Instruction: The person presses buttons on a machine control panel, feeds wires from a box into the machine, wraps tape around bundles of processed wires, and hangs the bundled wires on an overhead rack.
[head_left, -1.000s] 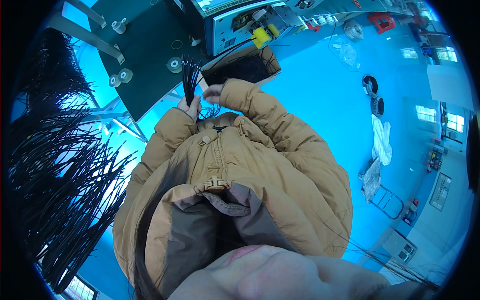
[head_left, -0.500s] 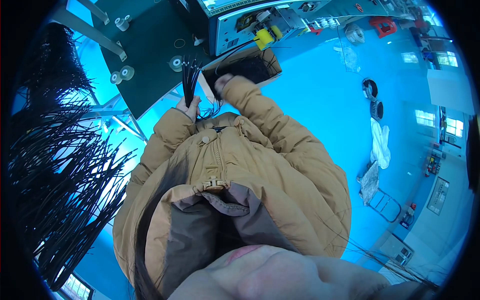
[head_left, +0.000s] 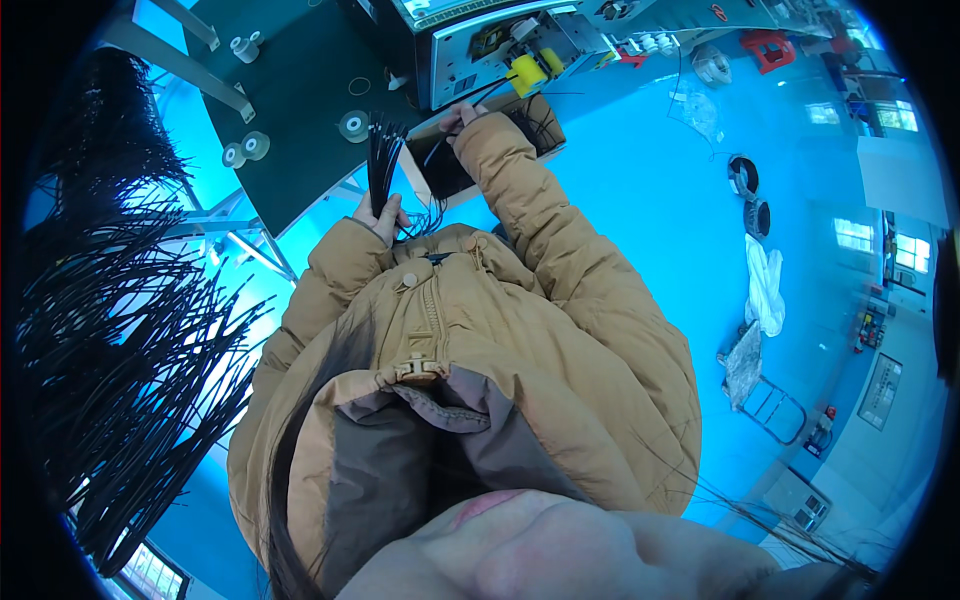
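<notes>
My left hand [head_left: 384, 216] is closed around the lower part of a bundle of black wires [head_left: 383, 165], which stands upright with pale tips at the top. Thin loose ends of the bundle curl out beside that hand. My right hand [head_left: 460, 119] is up over the open cardboard box [head_left: 417, 178], below the front of a machine [head_left: 470, 65]. Its fingers are pinched at the end of a black wire [head_left: 494, 91] that runs from the machine's yellow part [head_left: 528, 75]. More black wires [head_left: 455, 172] lie in the box, partly hidden by my right sleeve.
A dark green table [head_left: 290, 110] holds tape rolls [head_left: 354, 126] and a white spool [head_left: 244, 47]. Thick hanging bunches of black wires [head_left: 130, 370] fill the left side. A red stool [head_left: 768, 50], wire coils [head_left: 742, 176] and a folded trolley [head_left: 775, 410] stand on the blue floor at the right.
My right hand has moved up and away from the near side of the box to the wire at the machine. My left hand keeps its hold on the bundle, almost still.
</notes>
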